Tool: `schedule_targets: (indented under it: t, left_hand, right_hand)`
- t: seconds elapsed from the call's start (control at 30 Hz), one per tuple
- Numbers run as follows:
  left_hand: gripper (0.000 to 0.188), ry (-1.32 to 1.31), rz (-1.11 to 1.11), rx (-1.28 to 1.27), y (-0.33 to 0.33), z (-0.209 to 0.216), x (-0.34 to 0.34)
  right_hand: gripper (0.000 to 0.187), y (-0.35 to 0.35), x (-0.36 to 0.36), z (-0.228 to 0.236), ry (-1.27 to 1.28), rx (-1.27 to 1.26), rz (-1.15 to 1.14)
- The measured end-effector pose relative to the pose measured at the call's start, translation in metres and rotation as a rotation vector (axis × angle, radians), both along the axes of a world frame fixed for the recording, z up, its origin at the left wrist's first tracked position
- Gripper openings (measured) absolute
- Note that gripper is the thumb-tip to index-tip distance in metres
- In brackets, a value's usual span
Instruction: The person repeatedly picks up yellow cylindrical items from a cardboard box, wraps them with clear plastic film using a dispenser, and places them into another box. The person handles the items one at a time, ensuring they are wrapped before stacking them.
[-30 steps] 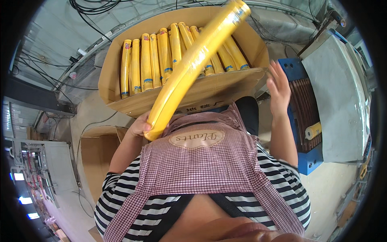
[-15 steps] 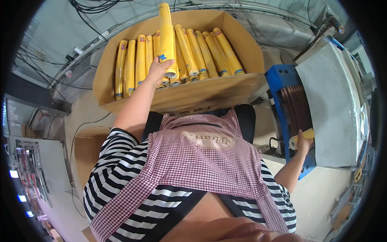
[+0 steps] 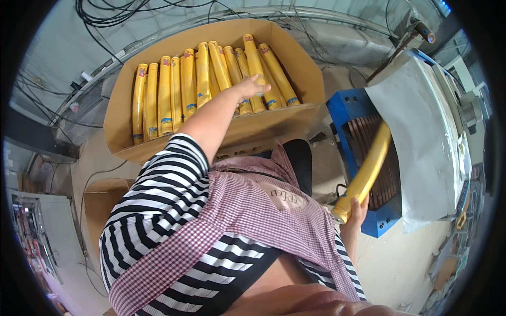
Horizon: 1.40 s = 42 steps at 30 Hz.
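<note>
My left hand [image 3: 253,88] reaches over the rear wall of a deep cardboard box [image 3: 119,113], among several yellow wrapped rolls [image 3: 165,95] that lean in a row. Its fingers are spread against one roll [image 3: 254,57] toward the right end, touching it rather than wrapped round it. At the lower right, my right hand [image 3: 356,215] is closed round the near end of another yellow roll [image 3: 370,169]. That roll slants up and away, its far end near the edge of a white cover, above the brown rollers [image 3: 392,181] of a blue-framed machine [image 3: 345,105].
A pale sheet cover [image 3: 421,137] lies over the machine's right side. Black cables [image 3: 113,16] hang at the back left. A second, smaller cardboard box [image 3: 100,203] stands on the floor [image 3: 118,171] to my left. Tools and scraps line the far right.
My left hand has moved right along the box and no longer holds a roll upright. My right hand has drawn its roll out from under the white cover, toward me. The view has turned.
</note>
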State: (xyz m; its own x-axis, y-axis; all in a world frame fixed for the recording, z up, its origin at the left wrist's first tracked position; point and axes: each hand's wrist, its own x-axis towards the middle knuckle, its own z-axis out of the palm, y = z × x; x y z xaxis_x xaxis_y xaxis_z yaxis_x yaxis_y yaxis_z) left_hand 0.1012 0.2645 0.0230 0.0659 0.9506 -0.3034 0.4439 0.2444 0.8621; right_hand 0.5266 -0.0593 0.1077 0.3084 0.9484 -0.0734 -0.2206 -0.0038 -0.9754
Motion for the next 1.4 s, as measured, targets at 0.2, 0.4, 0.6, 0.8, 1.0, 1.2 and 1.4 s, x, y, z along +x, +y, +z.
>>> schedule_targets:
  t: [0.2,0.4,0.6,0.8,1.0,1.2,1.4]
  left_hand:
    - [0.065,-0.292,-0.498,0.130,-0.094,0.071,0.076]
    - [0.067,-1.018,-0.135,0.040,-0.131,0.114,0.070]
    - [0.065,-1.261,0.672,0.481,-0.098,0.165,-0.091]
    - [0.033,-0.995,0.910,0.535,-0.156,0.104,-0.196]
    - [0.051,-0.925,0.997,0.757,-0.161,0.075,-0.198]
    - [0.038,-0.888,0.976,0.699,-0.165,0.095,-0.193]
    - [0.032,-1.045,0.672,0.635,-0.212,0.112,-0.214]
  right_hand:
    - [0.090,0.036,-0.037,0.008,-0.095,0.054,0.377]
    - [0.109,0.094,-0.083,0.030,0.009,0.164,0.875]
    - [0.108,0.084,-0.102,0.022,0.389,0.010,1.206]
    - [0.069,0.052,-0.130,-0.009,0.603,-0.284,0.740]
    - [0.075,0.092,-0.145,-0.006,0.280,-0.334,0.477]
    - [0.080,0.095,-0.126,0.022,0.537,-0.228,0.659]
    - [0.073,0.099,-0.118,0.041,0.323,0.125,0.798]
